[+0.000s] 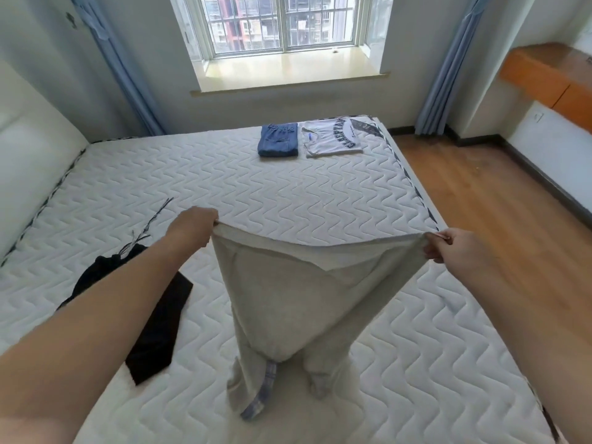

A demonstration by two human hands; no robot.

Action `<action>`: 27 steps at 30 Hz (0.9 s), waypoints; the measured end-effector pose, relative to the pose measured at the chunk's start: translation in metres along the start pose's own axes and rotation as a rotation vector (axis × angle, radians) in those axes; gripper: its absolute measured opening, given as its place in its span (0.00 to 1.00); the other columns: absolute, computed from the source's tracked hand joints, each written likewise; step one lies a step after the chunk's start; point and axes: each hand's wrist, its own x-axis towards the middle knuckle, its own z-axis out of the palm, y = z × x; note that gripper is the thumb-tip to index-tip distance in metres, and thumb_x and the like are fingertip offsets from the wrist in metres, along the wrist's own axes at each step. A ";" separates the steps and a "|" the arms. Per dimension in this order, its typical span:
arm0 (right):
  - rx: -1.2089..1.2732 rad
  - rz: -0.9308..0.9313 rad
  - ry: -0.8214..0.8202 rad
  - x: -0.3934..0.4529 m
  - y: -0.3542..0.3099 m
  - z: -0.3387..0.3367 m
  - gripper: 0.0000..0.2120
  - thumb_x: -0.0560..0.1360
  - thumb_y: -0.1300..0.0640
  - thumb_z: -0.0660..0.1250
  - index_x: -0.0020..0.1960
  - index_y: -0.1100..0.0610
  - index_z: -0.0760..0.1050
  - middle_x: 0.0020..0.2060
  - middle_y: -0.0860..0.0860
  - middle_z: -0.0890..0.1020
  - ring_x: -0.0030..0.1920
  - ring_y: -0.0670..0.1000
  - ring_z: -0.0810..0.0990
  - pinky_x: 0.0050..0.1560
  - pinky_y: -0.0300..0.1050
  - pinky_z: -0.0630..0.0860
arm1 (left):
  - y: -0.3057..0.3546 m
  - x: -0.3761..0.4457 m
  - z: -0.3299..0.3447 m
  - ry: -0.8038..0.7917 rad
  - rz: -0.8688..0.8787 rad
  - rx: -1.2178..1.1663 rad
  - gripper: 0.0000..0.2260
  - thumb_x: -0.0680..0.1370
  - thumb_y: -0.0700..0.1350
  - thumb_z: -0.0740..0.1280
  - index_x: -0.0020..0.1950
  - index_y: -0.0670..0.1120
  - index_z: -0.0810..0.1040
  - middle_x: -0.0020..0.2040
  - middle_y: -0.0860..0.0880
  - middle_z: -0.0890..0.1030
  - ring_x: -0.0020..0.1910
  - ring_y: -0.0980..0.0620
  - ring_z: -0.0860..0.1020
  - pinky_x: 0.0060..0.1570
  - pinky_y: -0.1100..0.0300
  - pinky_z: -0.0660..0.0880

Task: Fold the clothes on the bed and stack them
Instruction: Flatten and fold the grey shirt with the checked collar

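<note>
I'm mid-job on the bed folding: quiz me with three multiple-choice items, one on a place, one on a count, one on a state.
1. Where does the folded blue denim garment lie?
A. Beside the folded white printed T-shirt, at the far end of the white quilted mattress
B. On the windowsill
C. On the floor

2. How many folded garments lie at the far end?
A. One
B. Two
C. Four

3. What state are the light grey sweatpants in?
A. Folded flat
B. Lying crumpled
C. Held up at the waistband

Answers: 1 A, the two lie side by side there. 2 B, denim and T-shirt only. 3 C, the left hand and right hand pinch the waistband's ends, legs hanging to the mattress.
</note>
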 end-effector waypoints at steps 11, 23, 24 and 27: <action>0.191 0.068 0.001 0.081 -0.021 0.034 0.13 0.79 0.53 0.67 0.42 0.61 0.74 0.35 0.59 0.85 0.33 0.54 0.85 0.36 0.47 0.82 | -0.011 0.051 0.010 -0.065 -0.511 -1.263 0.13 0.81 0.45 0.56 0.65 0.50 0.65 0.54 0.42 0.79 0.47 0.42 0.81 0.41 0.48 0.78; 0.255 0.082 -0.014 0.109 -0.003 0.068 0.13 0.78 0.50 0.67 0.44 0.60 0.76 0.33 0.58 0.85 0.37 0.55 0.86 0.43 0.49 0.82 | 0.011 0.071 0.069 -0.325 -0.395 -1.125 0.43 0.66 0.55 0.79 0.73 0.48 0.60 0.63 0.45 0.71 0.58 0.43 0.75 0.47 0.51 0.79; 0.254 0.077 -0.014 0.110 -0.002 0.067 0.13 0.78 0.50 0.67 0.44 0.60 0.76 0.33 0.57 0.85 0.37 0.55 0.86 0.44 0.49 0.82 | 0.008 0.070 0.072 -0.317 -0.338 -0.977 0.42 0.66 0.53 0.79 0.72 0.48 0.59 0.62 0.45 0.71 0.57 0.44 0.75 0.47 0.52 0.78; 0.242 0.058 -0.022 0.111 0.003 0.063 0.13 0.78 0.49 0.67 0.45 0.59 0.76 0.34 0.56 0.85 0.38 0.54 0.86 0.46 0.50 0.82 | 0.003 0.067 0.086 -0.233 -0.272 -0.708 0.31 0.72 0.43 0.71 0.71 0.43 0.62 0.61 0.42 0.73 0.55 0.42 0.75 0.49 0.51 0.76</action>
